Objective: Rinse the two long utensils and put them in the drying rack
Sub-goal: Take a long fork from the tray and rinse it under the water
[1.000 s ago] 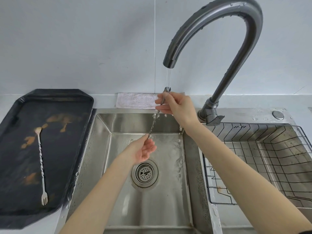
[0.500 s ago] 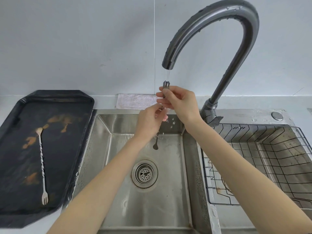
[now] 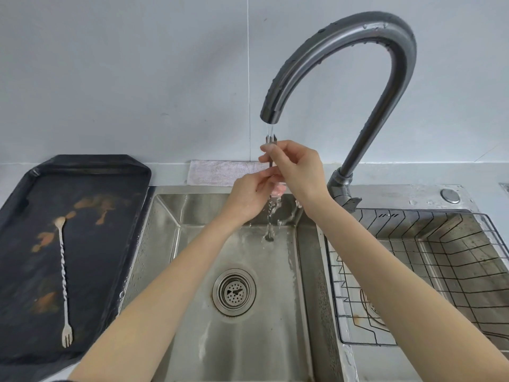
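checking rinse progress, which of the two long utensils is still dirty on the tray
The twisted utensil lying flat on the black tray, among brown smears. The other utensil is upright under the tap, held by the left hand and right hand.

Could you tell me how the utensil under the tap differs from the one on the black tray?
The held utensil stands upright in running water, fork end up; the tray utensil lies flat, fork end toward the person. The right hand and left hand grip the held one; the tray one lies untouched among brown stains. Both are long, twisted and fork-tipped.

Both hands (image 3: 275,183) raised, fingers pinched.
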Action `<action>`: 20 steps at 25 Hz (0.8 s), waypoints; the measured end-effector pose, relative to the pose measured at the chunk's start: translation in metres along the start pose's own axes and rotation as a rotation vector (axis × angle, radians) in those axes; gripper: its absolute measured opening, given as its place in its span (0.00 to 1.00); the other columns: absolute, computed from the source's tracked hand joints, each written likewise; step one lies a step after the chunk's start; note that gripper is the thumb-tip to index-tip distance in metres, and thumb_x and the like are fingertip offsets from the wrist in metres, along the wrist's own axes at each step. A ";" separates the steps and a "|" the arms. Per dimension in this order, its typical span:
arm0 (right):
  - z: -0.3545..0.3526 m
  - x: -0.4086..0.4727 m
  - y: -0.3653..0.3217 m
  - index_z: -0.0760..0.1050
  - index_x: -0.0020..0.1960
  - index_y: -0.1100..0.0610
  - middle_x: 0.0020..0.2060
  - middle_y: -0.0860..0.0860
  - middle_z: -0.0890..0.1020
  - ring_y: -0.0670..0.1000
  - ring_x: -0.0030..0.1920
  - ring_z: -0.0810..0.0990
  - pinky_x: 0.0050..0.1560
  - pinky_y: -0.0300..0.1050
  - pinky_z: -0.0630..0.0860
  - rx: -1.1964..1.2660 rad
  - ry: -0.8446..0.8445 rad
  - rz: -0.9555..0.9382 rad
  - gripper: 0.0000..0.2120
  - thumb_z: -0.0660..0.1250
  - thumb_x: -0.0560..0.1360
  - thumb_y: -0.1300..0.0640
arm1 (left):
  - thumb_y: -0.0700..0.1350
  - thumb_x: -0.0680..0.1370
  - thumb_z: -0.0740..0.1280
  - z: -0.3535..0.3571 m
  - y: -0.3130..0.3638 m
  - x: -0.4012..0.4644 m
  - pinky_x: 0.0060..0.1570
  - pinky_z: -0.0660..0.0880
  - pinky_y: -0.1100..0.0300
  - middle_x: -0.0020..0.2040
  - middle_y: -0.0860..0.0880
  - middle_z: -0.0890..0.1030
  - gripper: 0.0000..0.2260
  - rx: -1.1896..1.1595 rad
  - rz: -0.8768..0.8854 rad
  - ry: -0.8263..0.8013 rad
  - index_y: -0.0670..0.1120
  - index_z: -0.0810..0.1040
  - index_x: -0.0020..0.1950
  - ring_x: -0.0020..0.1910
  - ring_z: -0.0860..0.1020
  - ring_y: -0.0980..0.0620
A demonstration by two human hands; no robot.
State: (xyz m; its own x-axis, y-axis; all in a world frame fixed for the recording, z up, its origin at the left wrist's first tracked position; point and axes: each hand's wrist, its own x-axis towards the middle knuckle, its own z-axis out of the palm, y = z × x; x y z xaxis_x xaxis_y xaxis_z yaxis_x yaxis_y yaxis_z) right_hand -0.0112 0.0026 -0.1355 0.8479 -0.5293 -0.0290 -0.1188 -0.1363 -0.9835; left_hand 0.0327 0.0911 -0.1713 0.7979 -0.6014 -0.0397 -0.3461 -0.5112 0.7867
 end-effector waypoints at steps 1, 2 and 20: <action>0.000 0.001 0.000 0.77 0.37 0.49 0.33 0.46 0.82 0.54 0.35 0.83 0.36 0.43 0.78 -0.013 0.004 -0.001 0.10 0.65 0.76 0.56 | 0.41 0.80 0.55 -0.002 0.002 0.001 0.35 0.69 0.73 0.35 0.46 0.78 0.14 -0.026 -0.009 -0.007 0.43 0.79 0.57 0.37 0.75 0.48; 0.000 0.001 0.001 0.78 0.38 0.49 0.34 0.46 0.82 0.55 0.36 0.82 0.36 0.42 0.77 -0.022 0.007 -0.002 0.10 0.63 0.77 0.56 | 0.41 0.81 0.55 -0.003 0.004 0.003 0.41 0.73 0.69 0.38 0.44 0.80 0.14 -0.039 -0.016 -0.028 0.43 0.79 0.56 0.40 0.77 0.47; -0.005 0.004 -0.020 0.80 0.44 0.57 0.31 0.47 0.80 0.38 0.24 0.79 0.28 0.28 0.76 0.006 0.032 -0.119 0.06 0.65 0.76 0.58 | 0.44 0.82 0.53 -0.006 -0.008 -0.003 0.39 0.66 0.81 0.47 0.45 0.85 0.16 0.043 -0.021 -0.156 0.42 0.79 0.57 0.43 0.81 0.54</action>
State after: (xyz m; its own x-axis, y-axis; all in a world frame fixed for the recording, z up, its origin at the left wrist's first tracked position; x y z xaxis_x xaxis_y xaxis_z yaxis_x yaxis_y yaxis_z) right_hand -0.0080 -0.0005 -0.1151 0.8389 -0.5361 0.0940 -0.0147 -0.1950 -0.9807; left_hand 0.0356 0.1007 -0.1734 0.7204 -0.6763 -0.1539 -0.3536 -0.5490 0.7574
